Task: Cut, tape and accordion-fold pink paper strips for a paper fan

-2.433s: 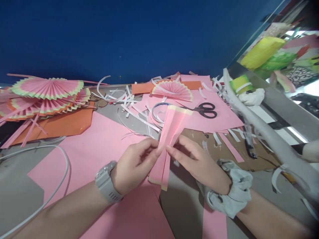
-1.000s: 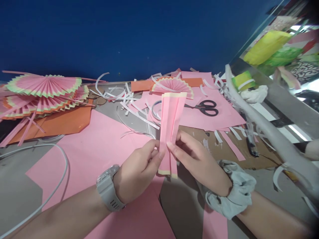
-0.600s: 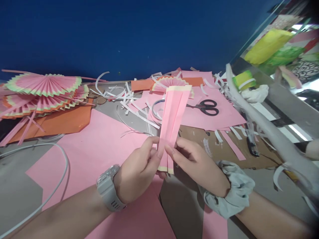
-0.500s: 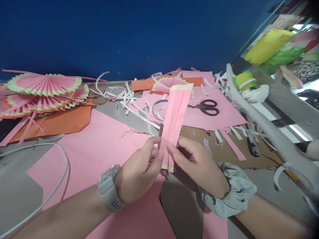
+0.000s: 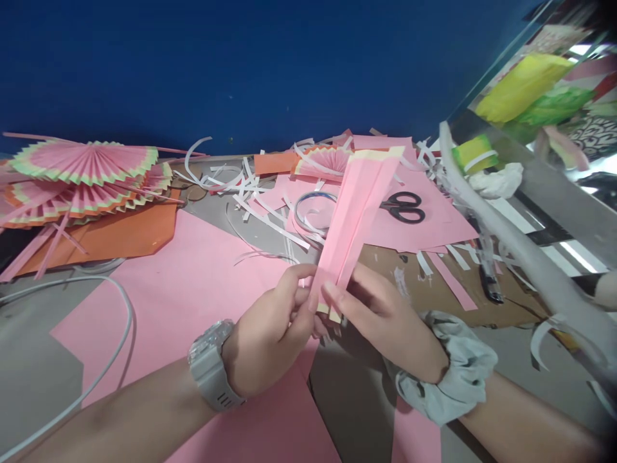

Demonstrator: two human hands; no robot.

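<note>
Between both hands, a pleated pink paper strip (image 5: 355, 215) with pale yellow ends is held up at a slant. My left hand (image 5: 279, 321) pinches its lower left edge, thumb in front. Opposite it, my right hand (image 5: 380, 315) grips the lower right side with thumb and fingers, some of them hidden behind the paper. Under my left hand lies a large pink sheet (image 5: 193, 289). Beyond the strip, black-handled scissors (image 5: 405, 208) rest on another pink sheet (image 5: 434, 225), their blades partly covered by the strip.
Pleated pink paper fans (image 5: 87, 170) with green and orange edges are stacked at the left on orange paper (image 5: 139, 235). White paper scraps (image 5: 245, 186) litter the back. A black cutter (image 5: 490, 283) lies at the right by brown cardboard (image 5: 434, 302). A white cable (image 5: 128, 315) curves at the left.
The pleated strip has tilted further right, its top end shifting right and up and its pleats spreading slightly. Both hands stay nearly in place.
</note>
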